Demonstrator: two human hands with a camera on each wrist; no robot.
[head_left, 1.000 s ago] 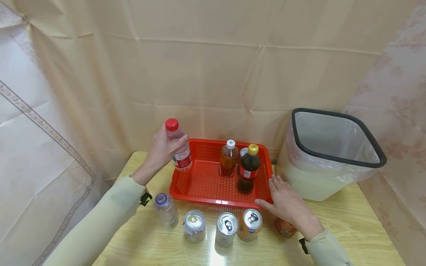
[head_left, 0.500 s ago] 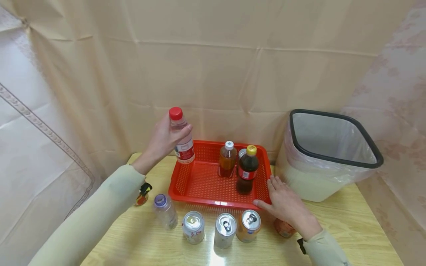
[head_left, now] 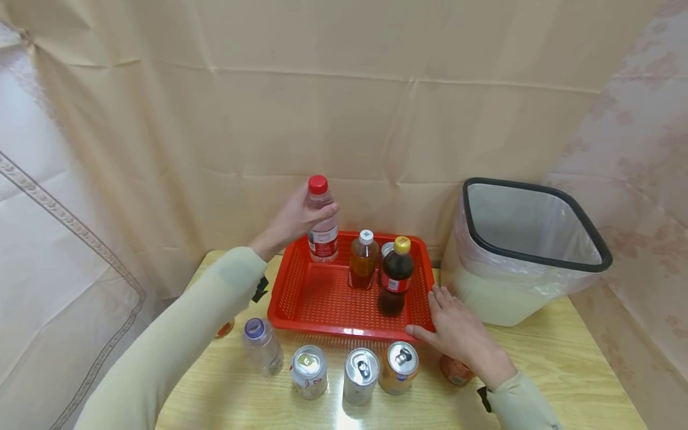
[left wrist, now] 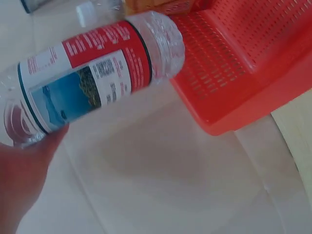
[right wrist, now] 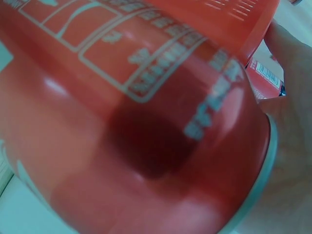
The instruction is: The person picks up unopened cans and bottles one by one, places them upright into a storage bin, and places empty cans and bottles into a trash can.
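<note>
My left hand (head_left: 301,218) grips a clear plastic bottle (head_left: 323,239) with a red cap around its upper part. It holds the bottle upright over the back left part of the red plastic basket (head_left: 346,331). In the left wrist view the bottle's base (left wrist: 165,46) overlaps the basket wall (left wrist: 214,112). My right hand (head_left: 457,328) rests on the basket's right rim, its fingers extended. Inside the basket stand an amber drink bottle (head_left: 363,263) with a white cap and a cola bottle (head_left: 396,280) with a yellow cap. A can (head_left: 387,248) is partly hidden behind them.
In front of the basket stand an uncapped clear bottle (head_left: 264,349), two silver cans (head_left: 309,376) and an orange can (head_left: 398,373). A red can (head_left: 455,370) sits by my right wrist. Another red item (head_left: 226,328) shows under my left arm. A lined bin (head_left: 500,286) stands right.
My left hand has carried the red-capped bottle up and to the right, from the basket's left edge to over its back left part. My right hand has stayed on the rim.
</note>
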